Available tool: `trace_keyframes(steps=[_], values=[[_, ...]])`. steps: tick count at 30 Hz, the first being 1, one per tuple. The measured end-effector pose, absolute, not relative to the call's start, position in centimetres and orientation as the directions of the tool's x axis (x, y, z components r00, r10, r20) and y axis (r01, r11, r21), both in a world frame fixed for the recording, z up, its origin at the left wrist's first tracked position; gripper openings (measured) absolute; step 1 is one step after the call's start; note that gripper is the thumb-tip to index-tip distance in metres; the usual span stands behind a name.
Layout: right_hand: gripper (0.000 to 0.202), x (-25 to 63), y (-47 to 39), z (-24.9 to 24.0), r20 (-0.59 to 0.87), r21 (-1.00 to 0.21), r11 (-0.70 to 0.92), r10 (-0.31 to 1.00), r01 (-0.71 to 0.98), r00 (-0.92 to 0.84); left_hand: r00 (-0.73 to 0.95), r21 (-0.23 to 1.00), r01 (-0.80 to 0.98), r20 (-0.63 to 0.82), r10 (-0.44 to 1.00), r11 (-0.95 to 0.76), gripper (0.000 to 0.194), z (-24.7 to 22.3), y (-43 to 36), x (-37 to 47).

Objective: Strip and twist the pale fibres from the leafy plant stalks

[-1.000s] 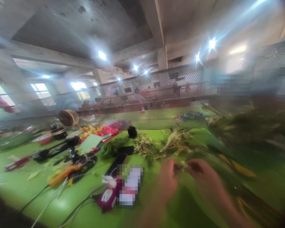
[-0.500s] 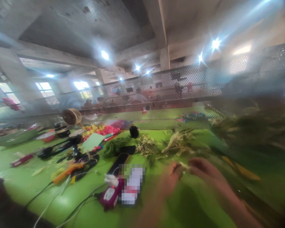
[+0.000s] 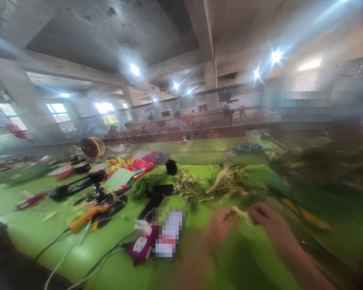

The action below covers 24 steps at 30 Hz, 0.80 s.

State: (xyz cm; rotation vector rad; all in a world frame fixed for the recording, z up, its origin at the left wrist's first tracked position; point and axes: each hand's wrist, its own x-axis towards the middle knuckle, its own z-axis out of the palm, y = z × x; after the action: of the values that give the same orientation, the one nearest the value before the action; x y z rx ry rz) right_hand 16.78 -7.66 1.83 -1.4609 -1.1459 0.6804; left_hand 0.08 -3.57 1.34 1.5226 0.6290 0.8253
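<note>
Between my two hands is a small pale yellow-green piece point(image 3: 241, 213), blurred. My left hand point(image 3: 222, 225) has its fingers closed on the left end of this piece. My right hand point(image 3: 264, 217) is just to the right, its fingertips bent together close to the piece; whether they touch it is too blurred to tell. Beyond the hands lie a loose pile of pale, leafy strips point(image 3: 226, 179) and a smaller whitish-green bunch point(image 3: 186, 183) on the green table point(image 3: 109, 249).
Left of my hands are a purple power block point(image 3: 142, 245) with cables, a dark phone point(image 3: 151, 207) and an orange-handled tool point(image 3: 86, 217). Green netting with foliage point(image 3: 311, 165) stands at the right, near yellow scissors handles point(image 3: 314, 219). A perforated metal screen point(image 3: 199, 141) runs behind.
My right hand has shifted slightly right, widening the gap between the hands. More of the pale piece shows between them. The things on the table have not moved.
</note>
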Motion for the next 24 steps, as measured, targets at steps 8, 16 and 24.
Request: trace_keyframes(steps=[8, 16, 24], values=[[0.027, 17.3, -6.8, 0.2, 0.226, -0.927, 0.162, 0.961, 0.339, 0.157, 0.6, 0.933, 0.125, 0.2, 0.774, -0.338, 0.028, 0.4, -3.3, -0.2], [0.021, 16.6, -7.3, 0.8, 0.159, -0.959, 0.11, 0.972, 0.262, 0.172, 0.707, 0.92, 0.139, 0.167, 0.687, -0.367, 0.033, -0.7, -3.5, 0.3], [0.02, 16.6, -7.7, 1.9, 0.172, -0.96, 0.063, 0.899, 0.271, 0.402, 0.731, 0.945, 0.098, 0.144, 0.667, -0.312, 0.028, -0.2, -3.9, 0.3]])
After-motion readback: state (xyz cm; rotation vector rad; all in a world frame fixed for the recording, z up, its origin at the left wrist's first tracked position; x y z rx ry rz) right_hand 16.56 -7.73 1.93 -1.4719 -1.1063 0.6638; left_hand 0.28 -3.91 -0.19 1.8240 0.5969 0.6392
